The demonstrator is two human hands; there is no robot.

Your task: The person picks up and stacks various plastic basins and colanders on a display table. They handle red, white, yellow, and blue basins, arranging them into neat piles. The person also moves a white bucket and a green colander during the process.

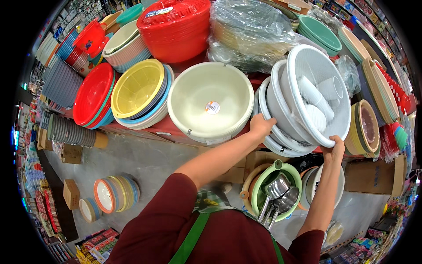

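A stack of pale grey-white plastic basins (pixel 273 89) leans on the display table, right of a cream basin (pixel 197 85) with a round sticker. My left hand (pixel 262 127) grips a rim on the left side of the stack. On top, a tilted white basin (pixel 341 82) holds white tubular and round items under clear wrap. My right hand (pixel 333 150) is curled on its lower rim. Below, a green basin (pixel 295 211) on the floor side contains steel ladles or small pans (pixel 278 186) with long handles.
Yellow (pixel 138 85) and red basins (pixel 94 92) stand left on the table. Behind are a tall red basket stack (pixel 174 36) and plastic-wrapped basins (pixel 250 29). Oval tubs (pixel 366 127) stand right. Cardboard boxes (pixel 371 176) and more basin stacks (pixel 115 193) are on the floor.
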